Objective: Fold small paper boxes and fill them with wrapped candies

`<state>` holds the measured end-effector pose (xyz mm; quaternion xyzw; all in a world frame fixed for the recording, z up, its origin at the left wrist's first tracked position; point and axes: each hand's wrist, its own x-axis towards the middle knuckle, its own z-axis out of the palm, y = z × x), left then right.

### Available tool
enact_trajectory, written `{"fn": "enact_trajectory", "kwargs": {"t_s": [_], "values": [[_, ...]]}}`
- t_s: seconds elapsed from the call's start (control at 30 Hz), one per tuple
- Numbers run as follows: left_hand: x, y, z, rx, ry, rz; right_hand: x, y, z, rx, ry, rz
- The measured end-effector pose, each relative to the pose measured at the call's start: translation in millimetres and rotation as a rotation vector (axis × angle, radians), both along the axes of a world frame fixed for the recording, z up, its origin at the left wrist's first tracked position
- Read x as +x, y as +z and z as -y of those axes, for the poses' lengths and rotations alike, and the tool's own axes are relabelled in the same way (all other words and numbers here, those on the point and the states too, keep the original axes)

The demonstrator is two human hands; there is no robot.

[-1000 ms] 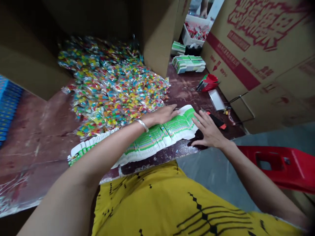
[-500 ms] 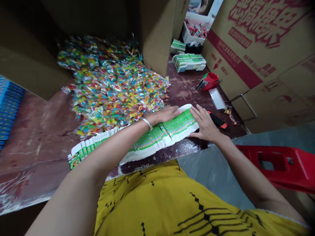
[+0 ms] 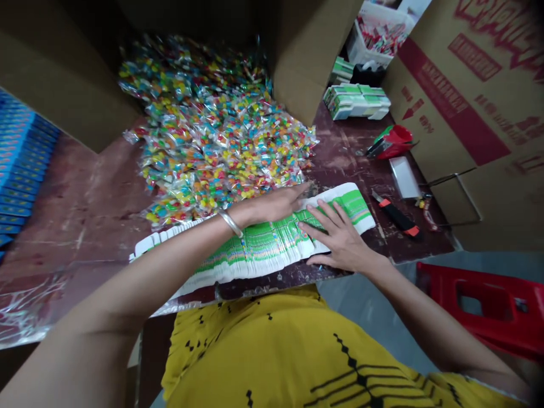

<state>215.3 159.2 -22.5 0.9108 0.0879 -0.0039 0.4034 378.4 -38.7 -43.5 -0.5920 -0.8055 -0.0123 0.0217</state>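
Right hand shifted inward from right end of green-and-white card row, now laid over its top, fingers spread, thumb at near edge. Left hand at row's far edge, index finger stretched rightward; whether other fingers pinch anything, cannot tell. Row lies along near edge of dark red table. Just beyond, heap of clear candy bags. Right of row, utility knife.
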Motion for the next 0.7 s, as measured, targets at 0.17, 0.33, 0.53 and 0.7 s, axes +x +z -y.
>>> {"fn": "enact_trajectory", "kwargs": {"t_s": [0.17, 0.33, 0.53, 0.7], "values": [[-6.4, -3.6, -6.5, -0.092, -0.028, 0.033, -10.7, -5.7, 10.3, 0.057, 0.028, -0.020], [-1.9, -13.5, -9.6, -0.136, -0.030, 0.070, -17.3, -1.6, 13.1, 0.013, -0.011, 0.004], [-13.6, -13.7, -12.6, -0.079, 0.044, 0.101, -26.2, 1.7, 35.3, 0.101, -0.102, -0.023], [-24.5, -15.7, -10.1, -0.036, 0.063, 0.099, -38.3, -7.2, 46.8, 0.024, -0.130, -0.017]]}}
